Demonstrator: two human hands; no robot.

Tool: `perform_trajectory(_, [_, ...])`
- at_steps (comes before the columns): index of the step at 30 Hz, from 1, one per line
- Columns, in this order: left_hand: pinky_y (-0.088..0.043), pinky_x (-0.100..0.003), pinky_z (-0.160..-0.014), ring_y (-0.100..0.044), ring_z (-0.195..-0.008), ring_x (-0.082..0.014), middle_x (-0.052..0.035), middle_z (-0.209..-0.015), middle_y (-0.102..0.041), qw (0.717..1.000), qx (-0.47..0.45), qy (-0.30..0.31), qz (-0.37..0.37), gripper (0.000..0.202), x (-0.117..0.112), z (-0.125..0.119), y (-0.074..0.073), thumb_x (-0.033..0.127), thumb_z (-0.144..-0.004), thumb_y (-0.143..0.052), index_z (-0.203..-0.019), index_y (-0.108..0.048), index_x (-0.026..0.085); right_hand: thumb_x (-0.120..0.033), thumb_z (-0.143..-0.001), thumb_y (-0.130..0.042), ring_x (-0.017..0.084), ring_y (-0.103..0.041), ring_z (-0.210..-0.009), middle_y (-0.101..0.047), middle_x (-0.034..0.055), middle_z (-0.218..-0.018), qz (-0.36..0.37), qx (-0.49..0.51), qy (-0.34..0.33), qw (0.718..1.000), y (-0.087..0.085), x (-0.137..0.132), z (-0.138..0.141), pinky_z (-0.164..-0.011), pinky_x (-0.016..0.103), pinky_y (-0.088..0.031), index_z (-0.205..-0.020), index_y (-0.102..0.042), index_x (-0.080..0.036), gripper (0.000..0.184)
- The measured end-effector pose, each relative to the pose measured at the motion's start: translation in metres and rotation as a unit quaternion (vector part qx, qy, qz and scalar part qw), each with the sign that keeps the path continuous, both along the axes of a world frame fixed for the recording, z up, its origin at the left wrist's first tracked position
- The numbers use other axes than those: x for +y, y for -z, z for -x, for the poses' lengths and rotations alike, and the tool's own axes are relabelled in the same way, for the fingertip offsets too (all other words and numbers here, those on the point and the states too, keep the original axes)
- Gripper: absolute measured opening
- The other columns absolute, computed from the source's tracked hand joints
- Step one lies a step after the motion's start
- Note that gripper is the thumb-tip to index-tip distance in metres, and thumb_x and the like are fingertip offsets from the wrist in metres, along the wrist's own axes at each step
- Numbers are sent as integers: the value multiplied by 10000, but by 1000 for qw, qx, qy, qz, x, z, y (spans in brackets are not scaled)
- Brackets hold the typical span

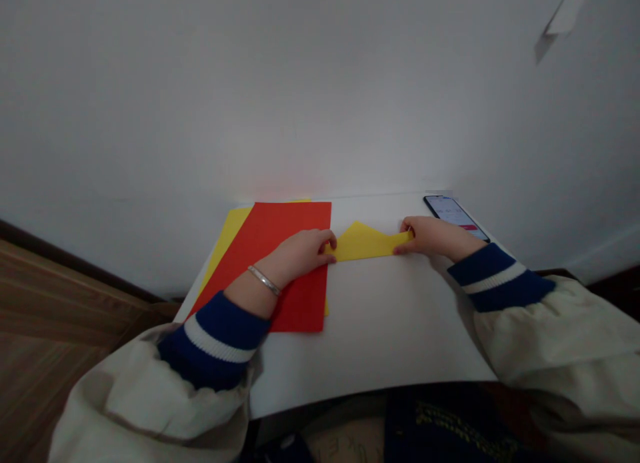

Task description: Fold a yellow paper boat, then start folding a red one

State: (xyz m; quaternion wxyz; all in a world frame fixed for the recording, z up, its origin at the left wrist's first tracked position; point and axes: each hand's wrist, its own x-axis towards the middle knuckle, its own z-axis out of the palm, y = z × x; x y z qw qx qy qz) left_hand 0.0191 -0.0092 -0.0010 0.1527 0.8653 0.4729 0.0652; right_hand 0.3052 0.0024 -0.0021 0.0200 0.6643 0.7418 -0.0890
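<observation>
Looks like home room: white table (390,336) against plain wall (300,89), wooden panel (55,316) at left.

A white table (390,329) stands with its far edge along the wall (310,109). On its left side lies a red sheet (265,233), flat, its right edge running roughly front to back near the middle of the top. Beneath it is yellow paper (234,224), showing along the red's left side, in a thin strip at the far edge and in a sliver at the near right. A phone (453,211) lies at the far right corner, screen up and lit, partly hidden. Between red sheet and phone is a folded yellow piece (365,243), peaked on its far side; whether it touches the top is unclear.
</observation>
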Motion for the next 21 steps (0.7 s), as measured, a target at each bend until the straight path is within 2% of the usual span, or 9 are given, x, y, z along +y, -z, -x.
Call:
perform_trajectory(10, [-403, -247, -623, -527, -668, -143, -8, -780, -587, 997, -39, 7, 59, 293, 4, 11, 5, 206, -761, -575, -1047, -619, 161, -437, -629, -731, 175, -595, -647, -672, 21, -738, 67, 40, 9, 997, 2, 5, -17, -549, 280, -380, -763, -593, -214, 295])
perform_trajectory(16, [-420, -254, -675, -539, -721, -155, -23, -825, -593, 995, -45, 36, 78, 364, 9, 19, 9, 205, -751, -549, -1104, -626, 168, -390, -682, -707, 120, -513, -497, -588, -22, -566, 137, 85, 37, 986, 8, 9, -28, -482, 251, -351, -756, -560, -219, 237])
perform_trajectory(21, [-419, -250, -699, -532, -739, -153, -33, -852, -595, 993, -38, 60, 95, 404, 10, 26, 5, 204, -760, -517, -1148, -627, 166, -303, -681, -715, 107, -506, -484, -577, -28, -606, 179, 153, 66, 970, 12, 11, -34, -480, 247, -396, -780, -549, -224, 208])
